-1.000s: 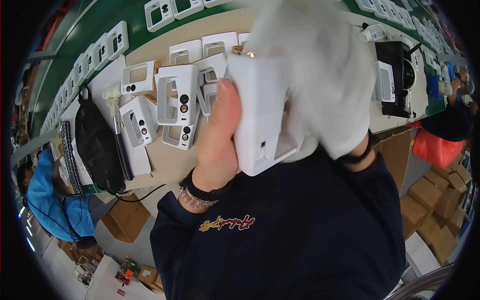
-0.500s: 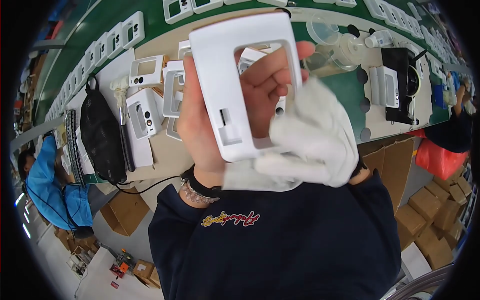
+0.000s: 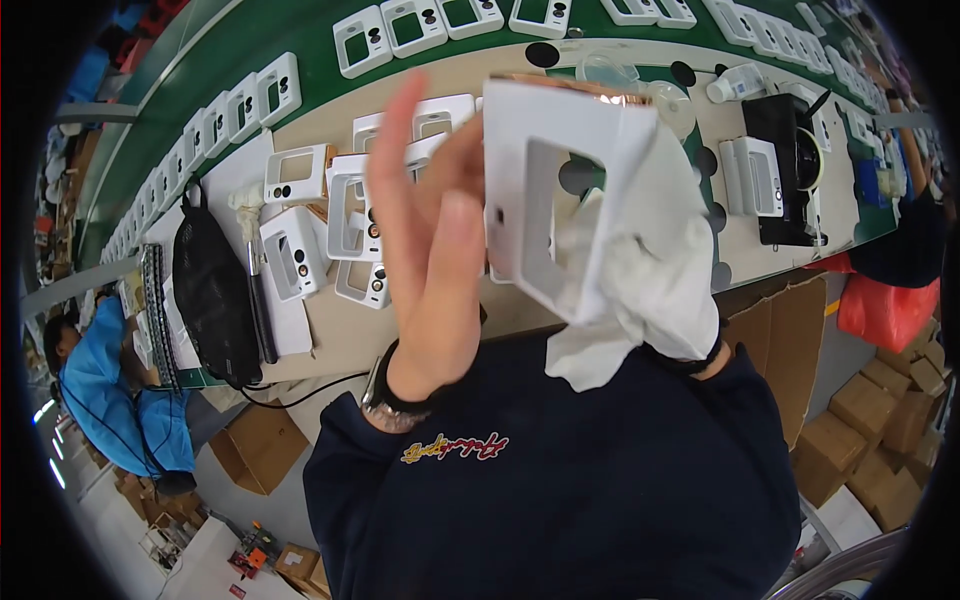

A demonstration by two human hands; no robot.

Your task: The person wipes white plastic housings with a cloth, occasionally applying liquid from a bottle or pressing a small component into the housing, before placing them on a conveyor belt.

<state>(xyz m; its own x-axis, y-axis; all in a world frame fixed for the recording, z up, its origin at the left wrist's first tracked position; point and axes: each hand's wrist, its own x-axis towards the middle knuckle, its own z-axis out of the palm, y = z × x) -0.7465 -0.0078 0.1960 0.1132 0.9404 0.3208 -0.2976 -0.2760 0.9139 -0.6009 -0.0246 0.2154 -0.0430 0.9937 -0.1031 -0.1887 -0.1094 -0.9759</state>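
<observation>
A white plastic housing [image 3: 515, 190] with a large rectangular window is held up, tilted, in front of my chest. Copper-coloured trim shows along its top edge. A white cloth [image 3: 665, 240] drapes over my right hand and hides its fingers; through the cloth, that hand grips the housing's right side. My left hand [image 3: 435, 270] is at the housing's left edge, fingers spread and stretched upward, the fingertips blurred. Whether a finger touches the back of the housing is hidden.
Several similar white housings [image 3: 292, 255] lie on the table to the left, beside a brush [image 3: 258, 290] and a black pouch [image 3: 212, 290]. More housings [image 3: 362, 42] line the green belt. Clear plastic tubs [image 3: 672, 110] and a black stand [image 3: 785, 165] are at the right. A co-worker in blue [image 3: 125, 400] sits left.
The housing has turned and shifted right toward the cloth-covered hand. My left hand has come off its hold on the frame and spread its fingers. The cloth has moved up along the right side.
</observation>
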